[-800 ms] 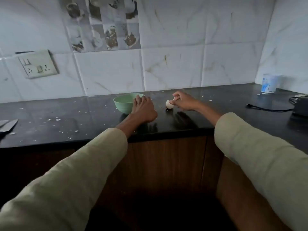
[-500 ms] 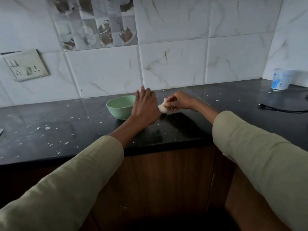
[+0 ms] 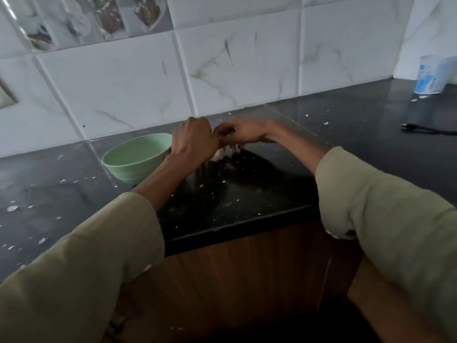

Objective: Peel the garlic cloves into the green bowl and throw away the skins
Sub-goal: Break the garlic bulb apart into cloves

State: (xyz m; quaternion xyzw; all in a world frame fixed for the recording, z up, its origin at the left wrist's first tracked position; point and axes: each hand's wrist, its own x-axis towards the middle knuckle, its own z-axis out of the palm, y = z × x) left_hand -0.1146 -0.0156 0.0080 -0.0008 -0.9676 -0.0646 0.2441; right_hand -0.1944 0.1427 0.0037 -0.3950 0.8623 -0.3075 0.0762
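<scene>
Both hands meet above the black worktop [image 3: 247, 194], just right of the green bowl [image 3: 134, 157]; the left hand [image 3: 194, 142] is curled, knuckles up, and the right hand [image 3: 243, 132] curls toward it, fingertips touching; a pale bit of the garlic [image 3: 219, 154] peeks out beneath them (blurred, so whether either grip pinches it cannot be told); the bowl stands upright beside the left wrist; white skin flakes [image 3: 223, 181] dot the worktop; a white-and-blue tub [image 3: 431, 75] stands far right by the wall.
</scene>
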